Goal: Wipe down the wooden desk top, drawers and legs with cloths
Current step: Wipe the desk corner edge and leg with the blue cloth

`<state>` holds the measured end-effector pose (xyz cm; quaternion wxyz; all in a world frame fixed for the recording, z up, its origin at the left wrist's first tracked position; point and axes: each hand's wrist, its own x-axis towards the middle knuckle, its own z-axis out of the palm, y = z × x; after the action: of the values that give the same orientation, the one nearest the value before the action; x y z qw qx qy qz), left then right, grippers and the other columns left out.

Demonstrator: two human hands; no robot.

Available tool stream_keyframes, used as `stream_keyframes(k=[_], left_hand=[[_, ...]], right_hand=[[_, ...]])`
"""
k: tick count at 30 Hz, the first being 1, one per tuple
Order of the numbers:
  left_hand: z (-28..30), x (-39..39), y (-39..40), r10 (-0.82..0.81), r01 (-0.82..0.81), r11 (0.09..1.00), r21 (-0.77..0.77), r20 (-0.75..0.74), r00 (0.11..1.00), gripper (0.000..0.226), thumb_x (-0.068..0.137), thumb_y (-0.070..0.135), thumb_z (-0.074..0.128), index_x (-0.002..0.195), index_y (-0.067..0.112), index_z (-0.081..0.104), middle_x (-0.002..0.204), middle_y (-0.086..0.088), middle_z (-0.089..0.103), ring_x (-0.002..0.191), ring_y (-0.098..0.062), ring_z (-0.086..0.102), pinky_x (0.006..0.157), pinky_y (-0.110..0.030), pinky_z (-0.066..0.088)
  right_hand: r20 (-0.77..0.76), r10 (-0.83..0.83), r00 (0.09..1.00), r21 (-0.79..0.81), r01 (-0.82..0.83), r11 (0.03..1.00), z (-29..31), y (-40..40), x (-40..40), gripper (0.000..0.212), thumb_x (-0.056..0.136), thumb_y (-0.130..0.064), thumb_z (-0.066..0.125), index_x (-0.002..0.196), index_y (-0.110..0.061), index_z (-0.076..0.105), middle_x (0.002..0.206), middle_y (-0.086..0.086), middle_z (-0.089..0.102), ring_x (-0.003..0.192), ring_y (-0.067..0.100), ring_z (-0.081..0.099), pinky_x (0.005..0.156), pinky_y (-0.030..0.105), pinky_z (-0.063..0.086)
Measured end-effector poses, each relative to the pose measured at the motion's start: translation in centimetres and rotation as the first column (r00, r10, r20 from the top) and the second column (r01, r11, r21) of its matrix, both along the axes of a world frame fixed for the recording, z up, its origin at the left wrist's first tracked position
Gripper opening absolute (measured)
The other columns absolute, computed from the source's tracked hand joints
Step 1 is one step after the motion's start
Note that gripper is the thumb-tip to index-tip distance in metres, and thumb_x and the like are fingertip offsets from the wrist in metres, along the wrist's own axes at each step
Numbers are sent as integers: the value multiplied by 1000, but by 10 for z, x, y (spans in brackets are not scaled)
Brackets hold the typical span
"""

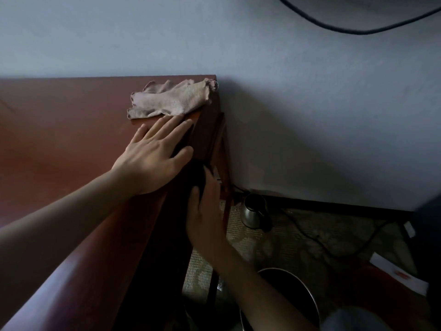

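Note:
The reddish-brown wooden desk top [59, 130] fills the left of the view, its right edge running down to the front. A crumpled beige cloth [171, 99] lies at the far right corner of the top. My left hand [155, 156] rests flat on the top by the right edge, fingers straight, just short of the beige cloth. My right hand [205, 211] is below the edge against the desk's side, pressing a dark cloth [198, 177] on the wood near the desk leg [225, 168]. The dark cloth is mostly in shadow.
A pale wall stands behind and to the right. On the carpeted floor beside the desk are a metal kettle [253, 211], a dark round pot [286, 297], black cables [319, 242] and a white paper [398, 273]. A cable [358, 32] hangs across the wall.

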<state>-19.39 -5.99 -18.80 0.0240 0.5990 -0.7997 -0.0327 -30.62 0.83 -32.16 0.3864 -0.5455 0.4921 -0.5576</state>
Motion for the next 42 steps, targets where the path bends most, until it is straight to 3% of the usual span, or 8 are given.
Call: stream_keyframes(k=[5,10,15,20,24,28,31,42], left_hand=[[2,-1,1,7,-7,1000,3,-7,1000,83,85,74,7,163,45,4,170,21,-7,152,6,-16,127,-34,-9],[2,-3,2,18,-17,1000,11,-11,1000,80,87,71,9,163,46,2,169,24,-10,151,7,-18,128,-36,-8],[2,-3,-1,18,-18,1000,-2,-20,1000,79,88,69,13,163,47,2,167,28,-11,143,15,-23,126,-31,-11],[3,0,-2,10,-10,1000,6,-23,1000,77,89,70,13,162,48,0,165,30,-14,142,16,-25,123,-27,-13],[2,0,-1,12,-12,1000,8,-22,1000,79,88,71,11,163,47,1,168,24,-11,148,10,-21,127,-34,-9],[2,-1,-2,4,-3,1000,27,-9,1000,82,86,73,8,163,45,-2,170,21,-12,152,5,-19,128,-37,-7],[1,0,-2,11,-11,999,37,-13,1000,84,85,73,9,162,45,-3,169,22,-13,152,6,-19,128,-37,-8],[0,2,-2,5,-5,1000,3,-23,1000,76,93,66,19,163,44,2,170,21,-9,153,4,-15,127,-35,-8]], right_hand=[[132,-186,974,44,182,982,-6,-1,-11,41,107,-32,50,148,-31,45,143,-21,48,131,-15,40,102,5,31],[73,-208,975,32,206,978,-15,-38,7,43,110,-23,41,152,-12,41,151,-1,42,128,-22,32,102,-2,23],[142,-250,958,137,231,963,-5,-179,-13,56,101,-31,34,146,1,44,144,22,51,134,31,48,113,35,36],[178,-175,968,175,144,974,1,-249,-35,43,110,-18,36,150,0,40,148,22,49,136,33,49,107,28,36],[104,-218,970,79,211,974,-19,-172,-15,62,102,-42,34,150,-4,41,149,14,50,137,24,48,115,43,39],[166,-142,976,8,142,990,-28,-15,11,44,109,-23,42,153,-15,40,150,-19,41,138,-11,36,110,9,28],[203,-86,975,-17,92,996,-33,49,21,44,109,-24,43,152,-21,40,147,-12,47,138,1,43,107,13,36],[180,-243,953,233,199,952,-1,-241,-33,47,110,-15,40,152,3,35,155,23,41,145,32,39,111,27,27]])
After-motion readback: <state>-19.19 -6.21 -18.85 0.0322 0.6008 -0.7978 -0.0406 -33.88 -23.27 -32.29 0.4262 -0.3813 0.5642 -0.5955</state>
